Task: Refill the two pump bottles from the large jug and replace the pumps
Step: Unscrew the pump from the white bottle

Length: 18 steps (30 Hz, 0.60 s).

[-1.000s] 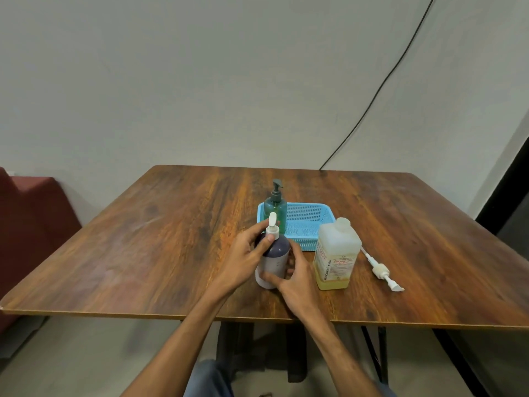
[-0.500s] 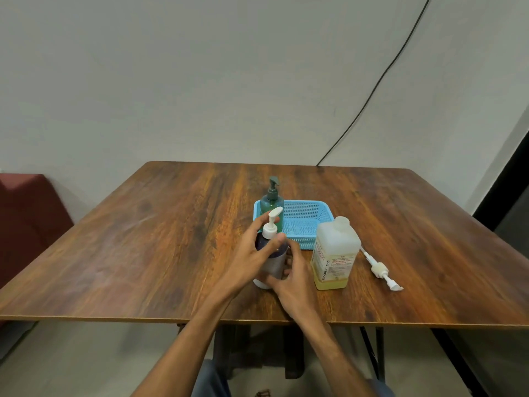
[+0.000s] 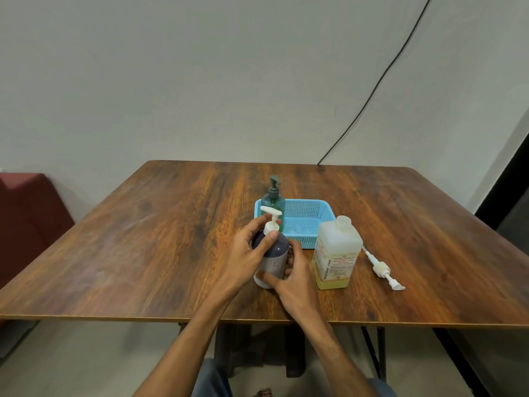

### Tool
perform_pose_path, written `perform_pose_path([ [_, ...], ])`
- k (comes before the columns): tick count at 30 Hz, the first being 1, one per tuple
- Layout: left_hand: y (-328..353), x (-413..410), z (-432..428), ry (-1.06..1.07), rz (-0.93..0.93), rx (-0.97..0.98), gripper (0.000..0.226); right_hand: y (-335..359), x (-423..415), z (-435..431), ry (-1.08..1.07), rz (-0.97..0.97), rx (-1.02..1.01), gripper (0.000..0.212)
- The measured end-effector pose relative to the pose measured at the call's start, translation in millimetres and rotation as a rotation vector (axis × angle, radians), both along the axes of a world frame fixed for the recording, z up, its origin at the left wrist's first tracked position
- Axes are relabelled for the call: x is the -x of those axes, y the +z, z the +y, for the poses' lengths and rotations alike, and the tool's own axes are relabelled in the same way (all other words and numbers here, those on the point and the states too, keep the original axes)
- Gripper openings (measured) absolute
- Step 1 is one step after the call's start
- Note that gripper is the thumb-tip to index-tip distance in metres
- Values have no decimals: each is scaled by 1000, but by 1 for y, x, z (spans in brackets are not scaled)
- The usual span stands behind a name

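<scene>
Purple pump bottle is standing near the wooden table's front edge, the left hand curling its fingers round the white pump collar and the right hand gripping the lower body. Large jug is standing just beside it, on the right, with a loose pump lying further right.

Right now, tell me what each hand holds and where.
Left hand pinches the white pump at its collar; right hand grips the dark bottle low down.

Bare forearms, blue-grey trousers.
</scene>
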<state>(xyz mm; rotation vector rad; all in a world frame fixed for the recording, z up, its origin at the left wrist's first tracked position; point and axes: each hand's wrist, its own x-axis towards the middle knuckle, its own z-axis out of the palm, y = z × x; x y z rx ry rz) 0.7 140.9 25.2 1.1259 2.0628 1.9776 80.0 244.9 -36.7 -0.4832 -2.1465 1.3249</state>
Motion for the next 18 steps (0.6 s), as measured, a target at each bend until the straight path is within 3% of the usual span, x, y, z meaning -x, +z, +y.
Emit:
perform_pose_path([
  [3, 2, 0, 2, 72, 7, -29, 23, -1, 0, 0, -2, 1, -5, 88],
  [18, 45, -4, -1, 287, -60, -340, 36, 0, -4, 1, -8, 12, -23, 83],
])
